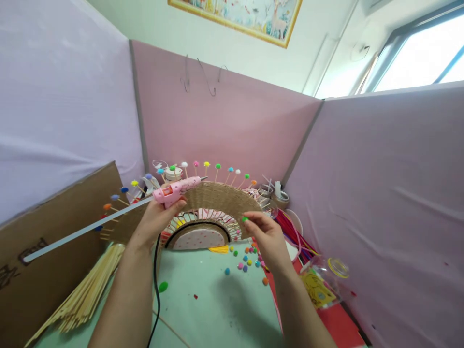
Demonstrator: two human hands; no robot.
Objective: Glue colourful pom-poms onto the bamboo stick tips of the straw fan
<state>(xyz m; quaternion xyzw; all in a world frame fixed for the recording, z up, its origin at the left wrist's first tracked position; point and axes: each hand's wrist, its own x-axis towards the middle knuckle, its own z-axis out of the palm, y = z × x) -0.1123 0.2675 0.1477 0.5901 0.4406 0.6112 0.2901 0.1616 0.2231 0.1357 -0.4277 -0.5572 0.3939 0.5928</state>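
I see left hand [155,220] grip clamped on glue gun [176,189], long axis level, nozzle right; right hand [266,237] pinching green pompom [245,219] against fan [217,198], right of nozzle, nearer loose pompoms [246,261] on bench [217,309]

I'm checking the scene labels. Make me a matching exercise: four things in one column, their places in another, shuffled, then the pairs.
Things:
1. glue gun
2. green pompom
3. stick bundle
4. plastic jar

Places:
A. lying on its side at the right, by the partition
B. gripped in the left hand
C. lying at the lower left, beside the cardboard
D. pinched in the right hand's fingertips, against the fan

Pairs: 1-B, 2-D, 3-C, 4-A
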